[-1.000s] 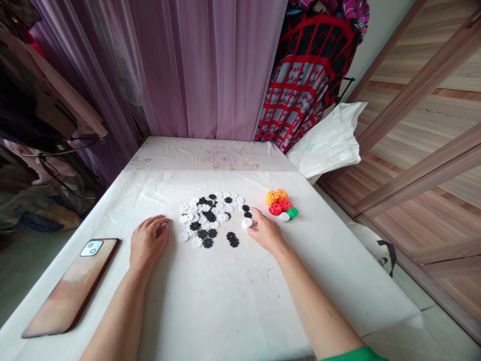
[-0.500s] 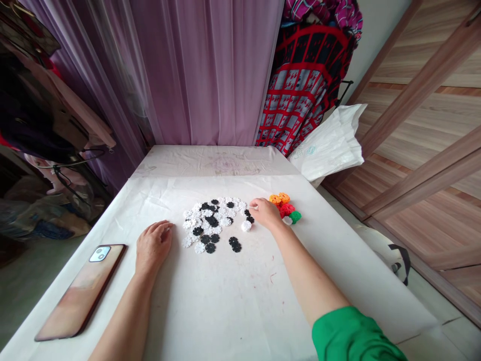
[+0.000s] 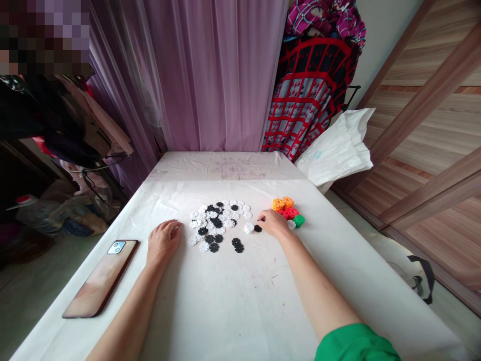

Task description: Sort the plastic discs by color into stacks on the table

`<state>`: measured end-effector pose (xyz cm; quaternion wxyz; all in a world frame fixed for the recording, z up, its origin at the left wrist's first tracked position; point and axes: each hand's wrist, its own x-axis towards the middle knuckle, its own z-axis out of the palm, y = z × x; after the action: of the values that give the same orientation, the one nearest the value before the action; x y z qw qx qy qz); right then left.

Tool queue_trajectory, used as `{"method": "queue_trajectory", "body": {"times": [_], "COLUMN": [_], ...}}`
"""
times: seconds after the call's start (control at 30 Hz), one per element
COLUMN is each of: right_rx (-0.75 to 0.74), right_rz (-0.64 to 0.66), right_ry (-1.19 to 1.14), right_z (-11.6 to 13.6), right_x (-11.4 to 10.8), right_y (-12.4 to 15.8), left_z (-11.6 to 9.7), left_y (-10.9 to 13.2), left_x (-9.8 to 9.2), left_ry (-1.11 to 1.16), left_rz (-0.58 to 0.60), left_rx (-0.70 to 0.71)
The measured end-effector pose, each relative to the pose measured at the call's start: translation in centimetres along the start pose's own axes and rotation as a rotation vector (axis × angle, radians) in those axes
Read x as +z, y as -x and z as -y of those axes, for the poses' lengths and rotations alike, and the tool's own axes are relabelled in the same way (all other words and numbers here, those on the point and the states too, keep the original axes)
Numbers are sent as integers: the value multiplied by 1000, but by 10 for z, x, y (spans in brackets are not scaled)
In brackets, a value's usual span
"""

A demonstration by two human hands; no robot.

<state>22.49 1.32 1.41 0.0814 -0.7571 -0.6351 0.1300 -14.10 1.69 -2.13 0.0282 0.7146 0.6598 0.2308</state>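
My right hand (image 3: 272, 223) rests at the right of a pile of white and black flower-shaped plastic discs (image 3: 214, 220), its fingertips on a black disc (image 3: 257, 228). Just left of that disc lies a small white stack of discs (image 3: 248, 228). My left hand (image 3: 164, 241) lies palm down and open on the white tablecloth (image 3: 233, 301), holding nothing, next to the pile's lower left edge. Orange, red and green discs (image 3: 287, 209) are heaped to the right of my right hand, with a white disc (image 3: 291, 224) at their front.
A phone (image 3: 101, 278) lies face down at the table's left edge. A white plastic bag (image 3: 336, 148) sits beyond the right corner. A purple curtain (image 3: 210, 75) hangs behind the table, beside a red patterned cloth (image 3: 310, 98).
My right hand has moved right and nearer me, from the black discs beside the pile to the black disc by the white stack. My left hand stays on the cloth.
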Motion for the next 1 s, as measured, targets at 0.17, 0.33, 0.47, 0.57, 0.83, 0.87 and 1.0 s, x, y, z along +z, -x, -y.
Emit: {"method": "queue_trajectory", "body": {"times": [0.17,0.33,0.47,0.57,0.83,0.87,1.0], "right_rx": [-7,2,14,6,-10,-1,4], "right_rz": [21,71,87,79,105,109,99], "right_ry": [37,70,100,115,127,121,63], "right_z": [23,45,44,40,44,46,50], "right_x": [-15,-13,-6,-3,-6,-7,-11], "right_y": [-5,-19,-27,-28,-25,-25,-26], "left_z": [-4,-5,-3,0,2,2,1], "left_y": [0,0,-1,-1,0,1,0], "left_x": [-4,-5,-4,-2,2,2,1], "left_ry": [-17,-28,-20,-10,-11,-13,-16], "left_rz": [15,12,13,4,-24,-19,-16], "left_rx": [-20,-22,-10,-1,19,19,26]}}
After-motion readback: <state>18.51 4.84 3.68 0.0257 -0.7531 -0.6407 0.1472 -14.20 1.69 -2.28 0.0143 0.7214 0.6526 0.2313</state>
